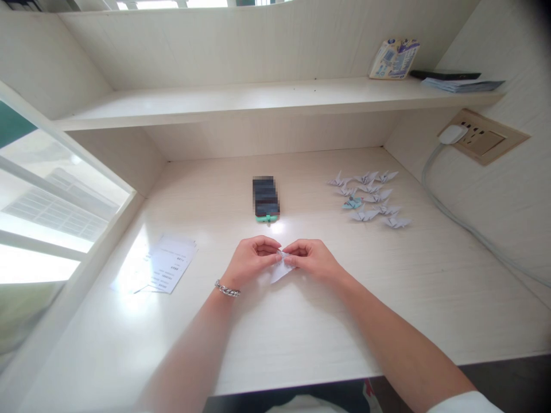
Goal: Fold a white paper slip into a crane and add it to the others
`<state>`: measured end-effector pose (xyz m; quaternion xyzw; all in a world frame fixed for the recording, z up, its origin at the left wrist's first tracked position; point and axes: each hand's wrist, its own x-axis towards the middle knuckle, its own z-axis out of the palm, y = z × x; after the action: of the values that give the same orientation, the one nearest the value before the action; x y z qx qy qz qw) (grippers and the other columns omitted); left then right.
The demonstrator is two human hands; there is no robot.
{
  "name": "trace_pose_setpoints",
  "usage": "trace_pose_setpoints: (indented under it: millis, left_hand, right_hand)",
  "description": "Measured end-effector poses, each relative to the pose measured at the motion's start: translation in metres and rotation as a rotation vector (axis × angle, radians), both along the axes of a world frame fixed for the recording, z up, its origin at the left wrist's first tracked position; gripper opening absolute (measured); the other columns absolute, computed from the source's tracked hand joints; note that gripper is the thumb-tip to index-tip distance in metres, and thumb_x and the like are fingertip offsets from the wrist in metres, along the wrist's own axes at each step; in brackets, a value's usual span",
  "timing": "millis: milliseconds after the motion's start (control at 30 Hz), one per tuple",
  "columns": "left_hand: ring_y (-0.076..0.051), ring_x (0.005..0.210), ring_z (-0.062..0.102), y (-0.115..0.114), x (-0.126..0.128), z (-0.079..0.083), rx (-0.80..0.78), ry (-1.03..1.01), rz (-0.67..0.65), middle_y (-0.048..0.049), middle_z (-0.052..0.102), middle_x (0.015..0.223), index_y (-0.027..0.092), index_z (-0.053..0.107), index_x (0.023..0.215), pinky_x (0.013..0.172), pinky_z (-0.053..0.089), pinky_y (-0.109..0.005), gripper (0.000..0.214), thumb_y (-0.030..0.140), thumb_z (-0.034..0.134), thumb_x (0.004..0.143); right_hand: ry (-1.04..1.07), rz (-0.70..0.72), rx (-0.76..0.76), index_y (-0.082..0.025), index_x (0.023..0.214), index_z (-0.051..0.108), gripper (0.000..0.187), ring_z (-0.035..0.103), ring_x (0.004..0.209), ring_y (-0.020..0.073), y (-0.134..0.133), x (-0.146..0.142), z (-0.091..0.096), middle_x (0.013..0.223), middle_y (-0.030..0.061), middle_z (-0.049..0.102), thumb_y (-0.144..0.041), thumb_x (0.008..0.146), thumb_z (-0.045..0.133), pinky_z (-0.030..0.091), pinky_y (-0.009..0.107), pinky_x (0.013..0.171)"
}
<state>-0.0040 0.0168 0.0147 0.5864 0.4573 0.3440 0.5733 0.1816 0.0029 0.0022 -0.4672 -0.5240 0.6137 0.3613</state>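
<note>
My left hand [252,259] and my right hand [313,258] meet at the middle of the white desk [387,298], both pinching a small folded piece of white paper [280,269] between thumb and fingers. The paper's pointed tip hangs down toward the desk between my hands. A chain bracelet [227,289] circles my left wrist. Several finished folded paper cranes [371,198] lie in a cluster at the right back of the desk, one of them teal.
A phone in a teal case [265,198] lies just behind my hands. Printed paper slips [166,267] sit at the left. A shelf [258,97] above holds a booklet [394,58] and papers. A plug and cable [451,135] run down the right wall.
</note>
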Motion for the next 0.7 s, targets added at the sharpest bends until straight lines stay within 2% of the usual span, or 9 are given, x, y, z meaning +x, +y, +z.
trace_pose_setpoints:
  millis: [367,700]
  left_hand:
    - [-0.019,0.078,0.065,0.0004,0.0003,-0.0029,0.006,0.001,0.003,-0.0103,0.068,0.089,0.013,0.065,0.089,0.072,0.052,-0.033,0.025,0.027,0.068,0.068]
    - [-0.018,0.072,0.064,0.0023,0.0002,-0.0066,-0.035,-0.072,0.009,-0.0093,0.069,0.079,0.013,0.063,0.092,0.067,0.051,-0.031,0.026,0.024,0.068,0.069]
  right_hand:
    - [-0.005,0.004,0.006,-0.015,0.084,0.068,0.019,0.061,0.069,0.0159,-0.0003,0.0003,0.0005,0.075,0.0046,0.068,-0.024,0.067,0.066,0.048,0.028,0.062]
    - [0.005,0.025,0.010,-0.015,0.085,0.068,0.019,0.061,0.068,0.0158,-0.0002,0.0008,-0.0027,0.075,0.0042,0.067,-0.025,0.069,0.064,0.048,0.028,0.062]
